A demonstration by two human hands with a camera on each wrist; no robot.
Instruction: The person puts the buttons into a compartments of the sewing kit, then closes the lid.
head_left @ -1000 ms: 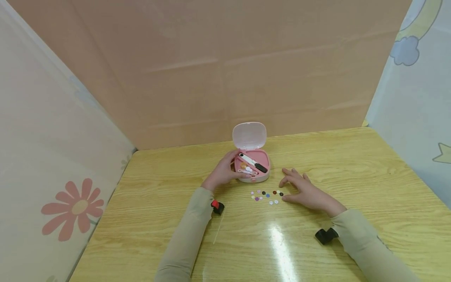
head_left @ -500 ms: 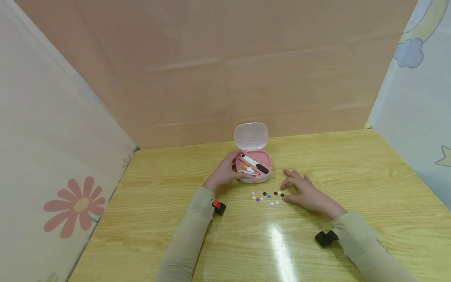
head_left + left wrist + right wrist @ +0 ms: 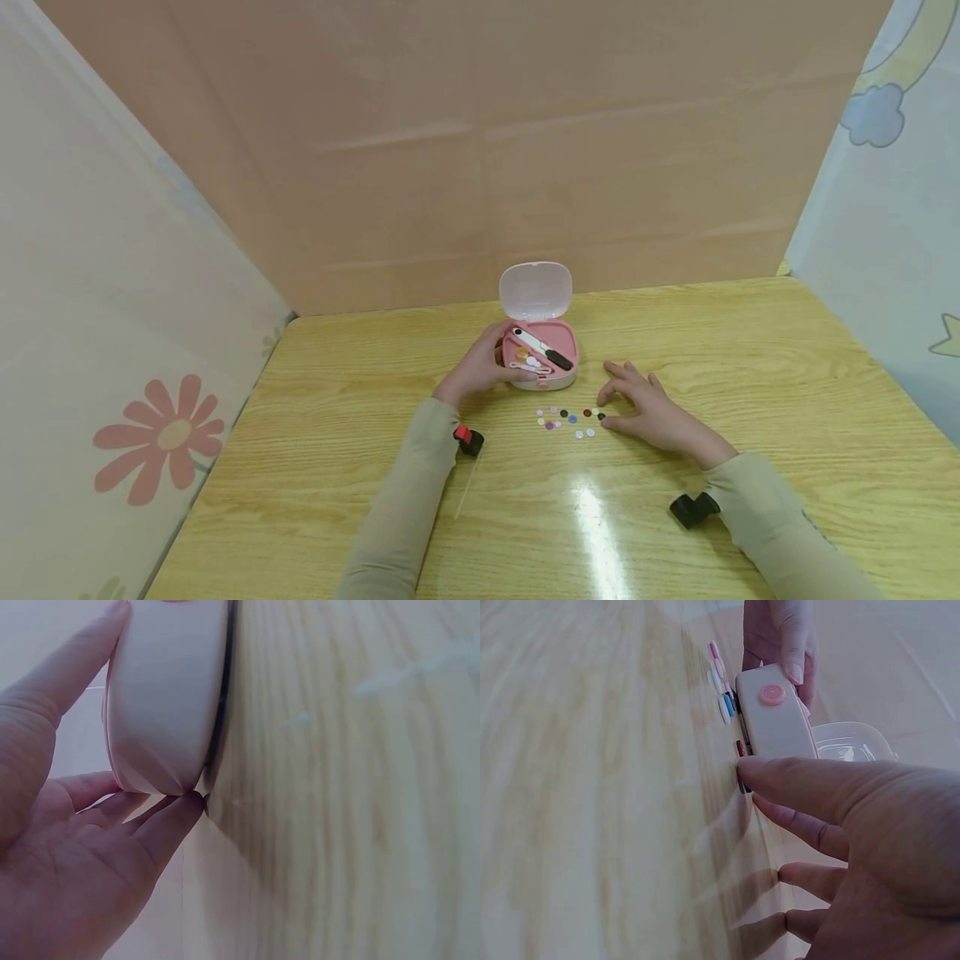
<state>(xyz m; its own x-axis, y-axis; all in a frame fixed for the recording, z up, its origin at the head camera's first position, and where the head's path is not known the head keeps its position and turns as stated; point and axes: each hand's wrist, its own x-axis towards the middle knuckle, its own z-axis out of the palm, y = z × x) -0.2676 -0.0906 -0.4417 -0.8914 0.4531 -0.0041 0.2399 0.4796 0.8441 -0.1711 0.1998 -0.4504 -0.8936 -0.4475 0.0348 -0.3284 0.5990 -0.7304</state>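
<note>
My left hand (image 3: 477, 364) holds the left side of a pink box (image 3: 567, 381) with its clear lid (image 3: 535, 291) raised. In the left wrist view its thumb lies over the box's top edge and its fingertips touch the side. Inside lie a long white-and-black tool (image 3: 542, 348) and small white and orange items (image 3: 532, 362). Several small coloured buttons (image 3: 572, 419) are spread on the table before the box. My right hand (image 3: 651, 415) is at their right end, thumb tip at a black button (image 3: 602, 417), index finger bent a little apart from the thumb.
The wooden table (image 3: 360, 367) meets a tan backdrop (image 3: 390, 208) behind the box. Patterned panels stand to the left (image 3: 135, 292) and right (image 3: 900, 208). Black wrist mounts (image 3: 693, 509) sit on the sleeves.
Everything in the head view shifts slightly down and right together. Both hands, the box and the buttons keep their places relative to one another.
</note>
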